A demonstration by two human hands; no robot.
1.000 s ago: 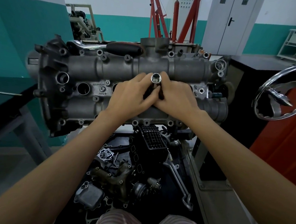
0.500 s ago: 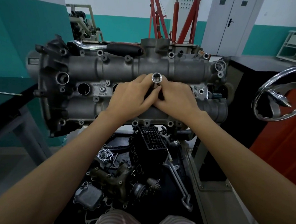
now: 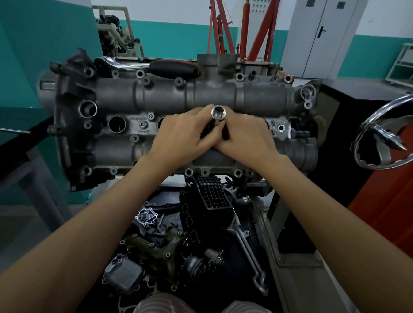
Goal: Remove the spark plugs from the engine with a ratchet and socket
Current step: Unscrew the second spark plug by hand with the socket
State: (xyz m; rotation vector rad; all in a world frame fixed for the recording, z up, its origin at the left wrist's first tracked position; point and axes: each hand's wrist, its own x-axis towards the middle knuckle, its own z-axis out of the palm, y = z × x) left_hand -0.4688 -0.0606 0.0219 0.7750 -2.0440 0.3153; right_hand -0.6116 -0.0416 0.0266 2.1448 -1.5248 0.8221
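The grey engine head point(image 3: 253, 98) stands on a stand in front of me, with open plug wells along its middle row. A chrome socket point(image 3: 218, 112) sticks up from one well near the centre, its square drive hole facing me. My left hand point(image 3: 185, 135) and my right hand point(image 3: 246, 137) meet around the socket's shaft, fingers curled on it from both sides. The lower end of the socket and any spark plug are hidden by my fingers. A ratchet point(image 3: 155, 67) with a black handle lies on the far top edge of the engine.
A black tray point(image 3: 248, 247) below the engine holds several loose engine parts and a long chrome wrench point(image 3: 247, 254). A chrome handwheel point(image 3: 392, 135) juts in at the right beside an orange frame. A red engine hoist point(image 3: 234, 26) stands behind.
Both hands have shifted slightly on the socket, and it has turned a little. Nothing else has moved.
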